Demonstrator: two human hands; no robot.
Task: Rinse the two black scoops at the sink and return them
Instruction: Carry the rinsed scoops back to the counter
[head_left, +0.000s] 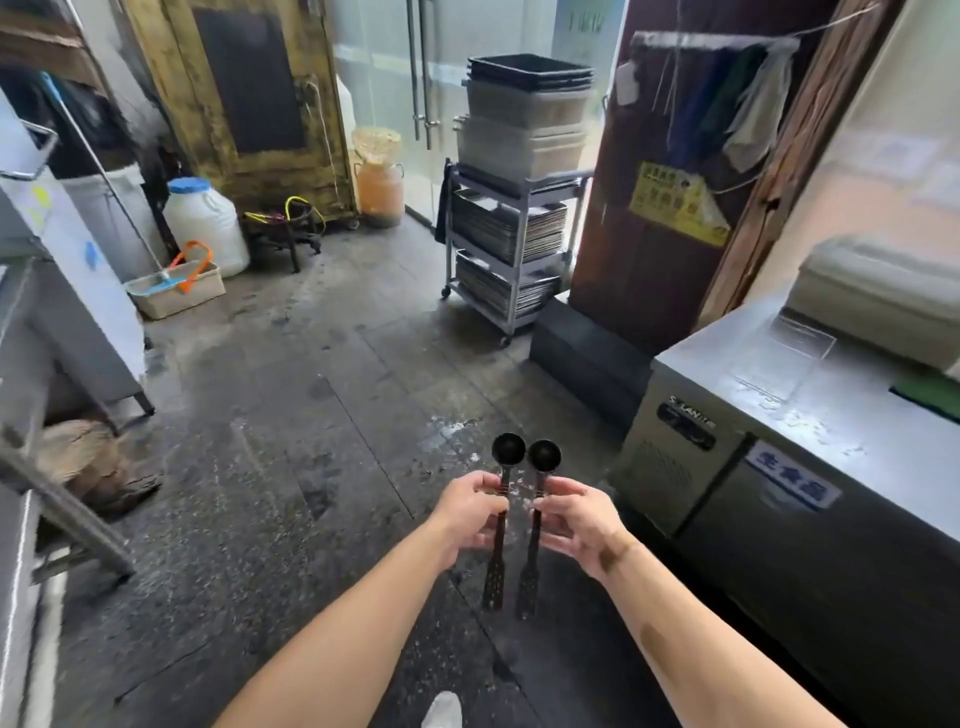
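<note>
While my left hand (470, 512) pinches the left scoop (501, 512) by its handle, my right hand (576, 525) pinches the right scoop (537, 519) the same way, both held side by side, close but apart, at lower centre of the frame with bowls pointing away from me over the wet floor (291, 426). At right stands a steel counter (810, 395), and at upper centre a cart (511, 249) of trays carries stacked bins (524, 114).
</note>
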